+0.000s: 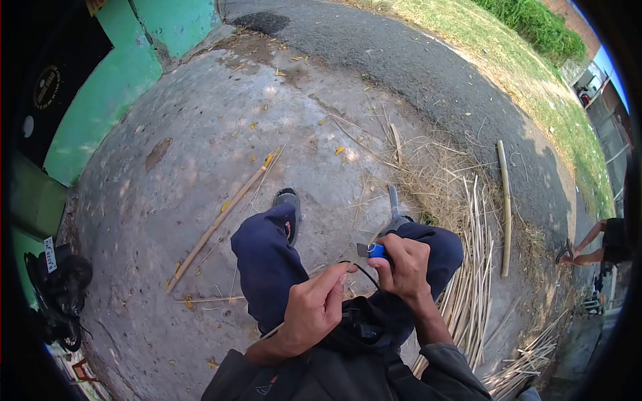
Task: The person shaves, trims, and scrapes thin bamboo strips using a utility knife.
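Observation:
My right hand (404,266) is closed around a small blue tool (376,250) with a short, dark grey flat end pointing left. Whether that end is a blade I cannot tell. My left hand (314,304) pinches one end of a thin black cord (364,271) between thumb and fingertips. The cord arcs right and passes below my right hand. Both hands are close together above my lap, with the dark flat end just above the left fingertips. A long flat blade (393,199) lies on the ground beyond my right foot.
Long pale split strips (471,267) lie in a pile right of my leg, with dry shavings (438,177) beyond. A thick pole (503,207) rests farther right. Another long pole (224,217) lies left. A person's hands (575,254) show at far right; a motorcycle (60,287) stands left.

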Demonstrator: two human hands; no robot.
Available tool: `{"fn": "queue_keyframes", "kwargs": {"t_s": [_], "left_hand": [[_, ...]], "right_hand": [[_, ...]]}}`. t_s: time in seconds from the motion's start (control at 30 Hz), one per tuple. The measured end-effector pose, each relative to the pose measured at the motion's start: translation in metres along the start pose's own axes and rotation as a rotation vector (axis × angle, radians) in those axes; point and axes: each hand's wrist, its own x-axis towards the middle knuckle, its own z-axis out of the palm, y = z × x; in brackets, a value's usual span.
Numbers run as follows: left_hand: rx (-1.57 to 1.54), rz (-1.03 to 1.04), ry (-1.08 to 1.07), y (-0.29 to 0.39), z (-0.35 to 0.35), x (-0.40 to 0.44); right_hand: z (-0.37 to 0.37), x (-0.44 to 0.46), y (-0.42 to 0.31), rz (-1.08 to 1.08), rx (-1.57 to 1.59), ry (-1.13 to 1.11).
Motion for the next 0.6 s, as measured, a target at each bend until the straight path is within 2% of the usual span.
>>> {"fn": "queue_keyframes", "kwargs": {"t_s": [0.17, 0.23, 0.3, 0.33, 0.4, 0.53, 0.6], "left_hand": [[-0.002, 0.018, 0.036, -0.001, 0.000, 0.001], [0.022, -0.038, -0.018, 0.004, -0.005, -0.001], [-0.029, -0.006, -0.053, 0.009, -0.007, -0.020], [-0.080, 0.021, -0.088, 0.011, -0.007, -0.029], [-0.070, -0.008, -0.084, 0.006, -0.006, -0.023], [-0.016, -0.067, -0.051, 0.005, -0.008, -0.010], [-0.063, -0.143, -0.065, 0.009, -0.012, -0.007]], "right_hand": [[-0.002, 0.005, -0.001, 0.020, -0.046, 0.003], [-0.003, 0.007, 0.010, 0.118, -0.100, 0.102], [-0.029, 0.027, 0.061, 0.574, -0.179, 0.296], [-0.040, 0.025, 0.090, 0.603, -0.109, 0.367], [-0.040, 0.013, 0.095, 0.574, 0.320, 0.384], [-0.033, 0.007, 0.024, 0.483, 0.462, 0.209], [-0.026, 0.001, 0.004, 0.329, 0.432, 0.113]]}}
